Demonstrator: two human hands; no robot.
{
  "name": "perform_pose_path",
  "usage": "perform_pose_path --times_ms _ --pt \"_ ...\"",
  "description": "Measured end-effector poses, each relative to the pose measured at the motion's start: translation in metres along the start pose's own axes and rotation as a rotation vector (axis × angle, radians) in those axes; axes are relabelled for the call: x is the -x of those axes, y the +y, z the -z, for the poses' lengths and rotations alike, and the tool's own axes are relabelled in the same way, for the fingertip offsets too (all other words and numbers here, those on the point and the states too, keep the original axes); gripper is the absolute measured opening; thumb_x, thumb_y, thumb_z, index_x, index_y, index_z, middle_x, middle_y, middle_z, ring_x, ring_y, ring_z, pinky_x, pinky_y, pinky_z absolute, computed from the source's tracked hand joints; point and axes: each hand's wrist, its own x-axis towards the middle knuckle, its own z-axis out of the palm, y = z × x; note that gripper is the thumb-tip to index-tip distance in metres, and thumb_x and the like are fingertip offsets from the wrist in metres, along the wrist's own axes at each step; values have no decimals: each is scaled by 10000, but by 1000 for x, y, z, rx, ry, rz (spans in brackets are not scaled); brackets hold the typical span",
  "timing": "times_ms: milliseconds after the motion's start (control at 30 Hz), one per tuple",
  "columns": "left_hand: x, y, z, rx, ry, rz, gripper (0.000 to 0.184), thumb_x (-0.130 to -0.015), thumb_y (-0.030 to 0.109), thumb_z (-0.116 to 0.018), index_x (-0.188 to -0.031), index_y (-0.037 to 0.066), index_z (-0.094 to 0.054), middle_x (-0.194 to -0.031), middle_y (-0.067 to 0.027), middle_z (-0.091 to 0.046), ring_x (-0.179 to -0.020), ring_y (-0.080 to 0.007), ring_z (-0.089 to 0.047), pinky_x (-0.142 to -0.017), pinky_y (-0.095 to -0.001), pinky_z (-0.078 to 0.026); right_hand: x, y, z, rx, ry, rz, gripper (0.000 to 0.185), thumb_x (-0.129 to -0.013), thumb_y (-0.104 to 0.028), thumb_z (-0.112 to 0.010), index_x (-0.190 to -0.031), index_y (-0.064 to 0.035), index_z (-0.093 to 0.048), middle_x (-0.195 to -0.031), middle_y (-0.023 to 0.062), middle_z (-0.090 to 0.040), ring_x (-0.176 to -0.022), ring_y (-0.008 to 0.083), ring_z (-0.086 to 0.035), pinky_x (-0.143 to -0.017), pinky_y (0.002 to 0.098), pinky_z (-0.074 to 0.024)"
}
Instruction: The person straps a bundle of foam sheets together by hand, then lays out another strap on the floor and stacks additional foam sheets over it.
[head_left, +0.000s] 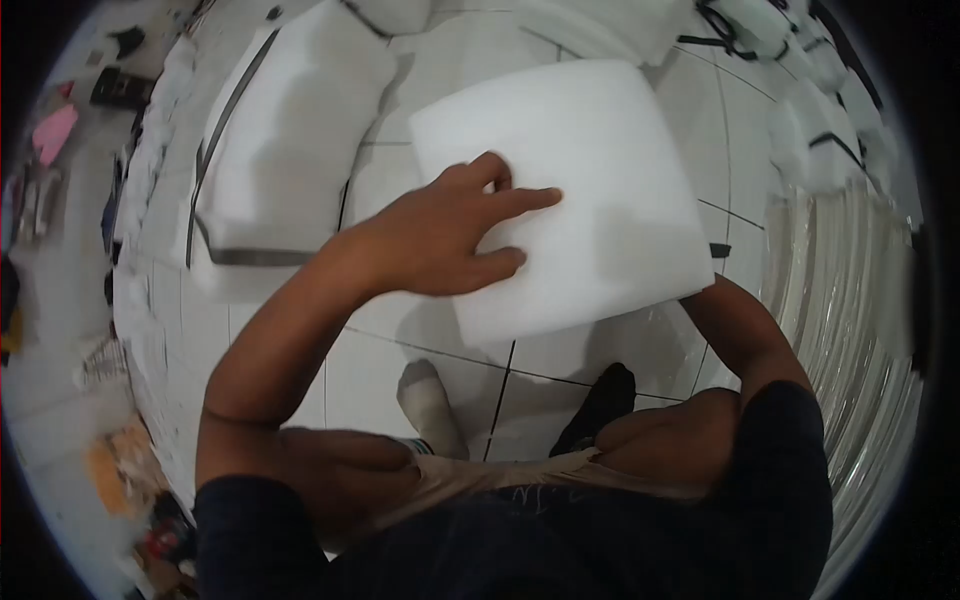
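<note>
A white foam block, squarish with soft edges, is raised above the tiled floor in front of my knees. Over its left part lies my left hand, palm down, with thumb and fingers apart and the index finger stretched across the top. My right hand goes under the block's near right corner; only the wrist and forearm show, and its fingers are hidden.
A long white foam bundle with a dark strap lies at left. More white bundles are at the back right. Clear plastic-like sheeting stands along the right. Socked feet rest on the tiles. Assorted items lie far left.
</note>
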Motion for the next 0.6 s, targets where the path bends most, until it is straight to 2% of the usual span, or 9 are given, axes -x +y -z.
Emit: perform_pose_path --times_ms 33,167,267,300,367,433,467,500,600 --pt "-1 -4 0 -99 20 -79 547 -848 231 -594 -1372 176 -446 -1145 -146 -456 -919 -255 -543 -734 -341 -497 -1 0 1 12 4 -6 994 -794 -796 -350 -1443 -49 -258 -1428 198 -344 -1257 288 -427 -1017 397 -392" --pt "0 -23 7 186 106 -12 375 -855 233 -593 -1203 91 -587 -1011 -92 -566 -833 -182 -555 -786 -313 -461 -10 -13 7 46 17 -12 984 -800 -791 -349 -1440 -48 -264 -1420 199 -356 -1243 284 -445 -1003 392 -410" --pt "9 -65 -3 426 662 118 276 -906 268 -531 -1024 36 -625 -952 -30 -619 -852 -137 -532 -797 -282 -429 -16 -30 14 83 45 4 977 -804 -787 -348 -1438 -47 -268 -1415 199 -364 -1233 282 -458 -992 388 -423" --pt "17 -75 -2 414 820 243 422 -891 399 -531 -1087 31 -598 -984 -100 -630 -868 -174 -563 -777 -327 -445 -17 -36 17 97 56 0 974 -806 -785 -348 -1437 -47 -270 -1413 199 -367 -1229 281 -462 -989 387 -427" --pt "27 -106 -15 810 802 735 729 -824 635 -503 -1239 36 -492 -1239 -142 -498 -1160 -262 -443 -961 -433 -366 -16 -46 23 108 75 6 970 -809 -782 -347 -1436 -47 -273 -1409 200 -372 -1223 279 -471 -982 384 -436" --pt "39 -122 -48 1105 647 920 1048 -721 807 -459 -1419 47 -276 -1441 -227 -280 -1330 -358 -285 -1036 -554 -267 -17 -49 25 118 79 17 965 -812 -780 -346 -1435 -46 -276 -1405 200 -378 -1216 277 -480 -975 381 -445" --pt "46 -119 -63 1205 486 939 1171 -679 878 -394 -1480 70 -117 -1519 -229 -115 -1406 -388 -112 -1065 -627 -144 -20 -48 28 129 73 20 965 -812 -780 -346 -1435 -46 -276 -1405 200 -378 -1216 277 -480 -975 381 -445" --pt "46 -123 -82 1252 390 953 1088 -682 896 -323 -1503 240 -46 -1545 -186 -17 -1415 -378 -45 -1028 -691 -124 -26 -42 31 124 41 74 939 -825 -765 -342 -1430 -49 -286 -1381 199 -404 -1179 274 -509 -934 377 -474" --pt "33 -114 -117 1374 271 1007 1061 -713 892 -216 -1502 213 -7 -1553 -145 -5 -1422 -370 13 -1078 -635 -93 -31 -28 23 101 4 137 896 -849 -740 -333 -1423 -54 -297 -1343 196 -439 -1150 271 -533 -900 370 -501"
